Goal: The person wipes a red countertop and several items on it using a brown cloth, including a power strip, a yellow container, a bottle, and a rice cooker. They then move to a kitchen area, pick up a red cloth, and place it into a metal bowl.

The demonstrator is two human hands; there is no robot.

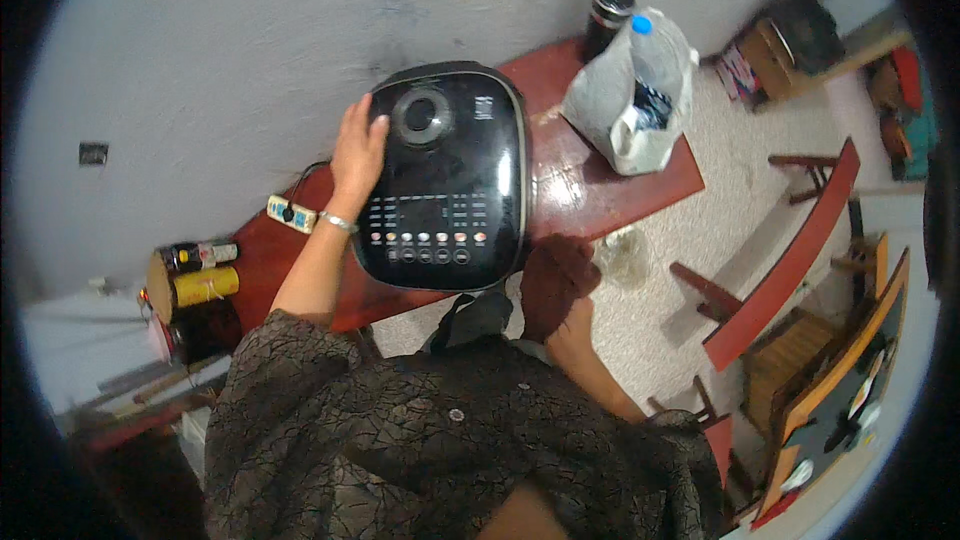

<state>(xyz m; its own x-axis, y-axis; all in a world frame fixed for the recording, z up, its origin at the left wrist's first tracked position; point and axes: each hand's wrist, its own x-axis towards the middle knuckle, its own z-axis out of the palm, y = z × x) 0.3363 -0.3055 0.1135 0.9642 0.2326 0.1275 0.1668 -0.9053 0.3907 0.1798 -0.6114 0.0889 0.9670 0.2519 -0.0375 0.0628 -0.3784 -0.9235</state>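
Note:
A black electric cooker (450,165) with a glossy lid, a round vent and a panel of printed buttons stands on a red wooden table (562,202). My left hand (358,154) lies against the left edge of its lid, holding nothing, the thumb apart from the fingers. A metal bracelet (337,222) circles that wrist. Off the cooker's lower right corner, my right hand (573,324) grips a bunched dark red cloth (553,281). The cloth covers most of the fingers, and I cannot tell whether it touches the cooker.
A pale bag (607,109) with a blue-capped bottle (643,52) sits at the table's right, beside a black lidded container (609,15). Left of the cooker are a power strip (292,214) with a plug and several cans (206,283). A red bench (795,262) stands right.

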